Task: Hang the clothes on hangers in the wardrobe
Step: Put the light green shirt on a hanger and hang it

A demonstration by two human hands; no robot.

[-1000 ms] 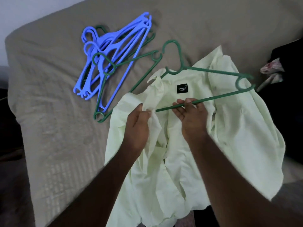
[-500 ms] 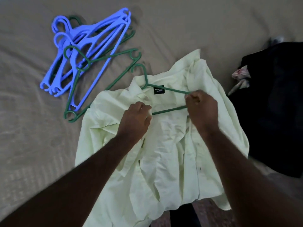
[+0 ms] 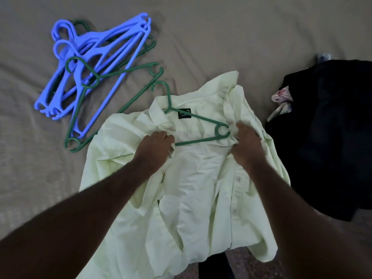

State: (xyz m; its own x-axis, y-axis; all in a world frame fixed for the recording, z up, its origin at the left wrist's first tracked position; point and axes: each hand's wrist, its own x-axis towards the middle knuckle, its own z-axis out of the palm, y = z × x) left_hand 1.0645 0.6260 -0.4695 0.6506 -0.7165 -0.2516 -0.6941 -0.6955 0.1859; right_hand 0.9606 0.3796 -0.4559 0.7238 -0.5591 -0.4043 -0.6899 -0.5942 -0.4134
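Fabric is pinched on both sides. The left hand is curled onto the front edge of the pale green shirt, just beside the bottom bar of the green hanger. The right hand is bunched into the cloth of the far shoulder, right at the hanger's looped end.

The shirt is spread open on the beige bed cover, collar away from the person, with the hanger laid inside it and its hook poking out past the collar. One hanger arm is tucked out of sight under the left shoulder. The other arm lies bare across the black neck label, so that shoulder is judged not yet drawn over.

Hanging is therefore only part done, and no wardrobe is in view.

A pile of blue hangers and a spare green hanger are left waiting to the left, and the spare's lower corner is just touched by the shirt's edge.

A heap of dark garments and a scrap of patterned cloth sit close on the right, presumably next in line. The heap crowds the right sleeve, which could be snagged when the shirt is lifted.
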